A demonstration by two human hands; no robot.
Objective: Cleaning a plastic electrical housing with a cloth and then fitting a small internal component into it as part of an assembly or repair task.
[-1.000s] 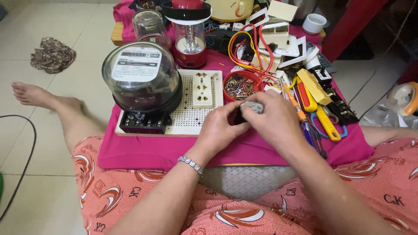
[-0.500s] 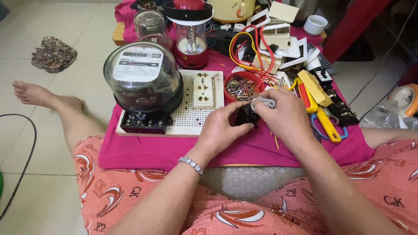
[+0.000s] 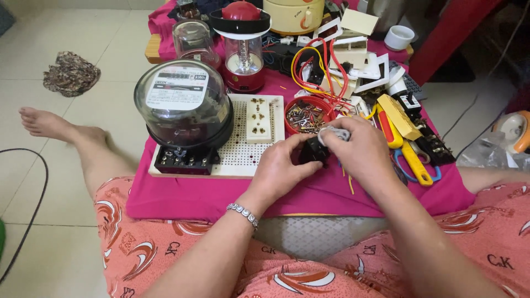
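A small black electrical part sits pinched between both hands over the pink cloth, the left hand closed around it, the right hand gripping from three o'clock; a red dish of screws lies at twelve o'clock, a domed electricity meter at nine.

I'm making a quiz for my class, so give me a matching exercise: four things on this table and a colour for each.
Things:
1. lantern
2. socket
3. cloth
4. small part held in both hands

Colours:
A. black
B. pink
C. red
D. cream

Pairs: 1-C, 2-D, 3-B, 4-A
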